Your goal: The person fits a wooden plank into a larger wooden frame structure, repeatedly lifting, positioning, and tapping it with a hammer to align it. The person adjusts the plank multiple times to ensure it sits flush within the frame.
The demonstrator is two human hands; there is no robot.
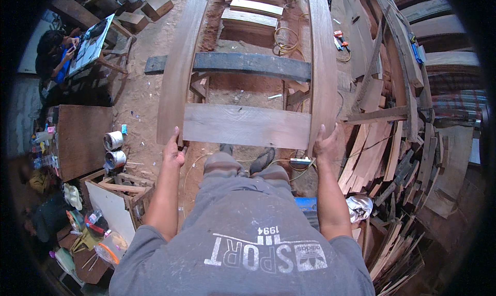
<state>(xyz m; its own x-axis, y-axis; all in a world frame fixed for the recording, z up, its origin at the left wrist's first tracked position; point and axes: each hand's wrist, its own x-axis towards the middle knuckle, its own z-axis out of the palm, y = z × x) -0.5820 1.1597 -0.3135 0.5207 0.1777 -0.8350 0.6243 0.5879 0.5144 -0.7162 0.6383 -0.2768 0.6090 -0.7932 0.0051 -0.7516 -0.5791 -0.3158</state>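
View from my head, looking down over my grey shirt point(243, 244) at a wooden frame point(243, 124) that I hold up in front of me with both arms stretched out. The frame is made of two long side boards joined by a pale cross board near me; farther off, a dark plank point(243, 64) lies across the two boards, though whether it is fixed to them I cannot tell.

My left hand point(174, 150) is clamped on the near end of the left side board point(178, 68), thumb up against its face and the fingers hidden behind it. My right hand point(326, 143) grips the near end of the right side board point(321, 63) in the same way, fingers wrapped round the edge. The frame's near end is clear of the ground, above my two feet point(262, 160), which stand on the reddish dirt floor point(144, 94).

To my left on the floor stand two open tins point(114, 149), just beside a brown desk point(80, 138). A yellow cord point(284, 40) lies coiled under the frame farther off. To my right, planks and offcuts point(382, 156) are stacked loosely in a heap. At the upper left another person point(54, 50) sits at a small desk point(93, 43), well apart from me.
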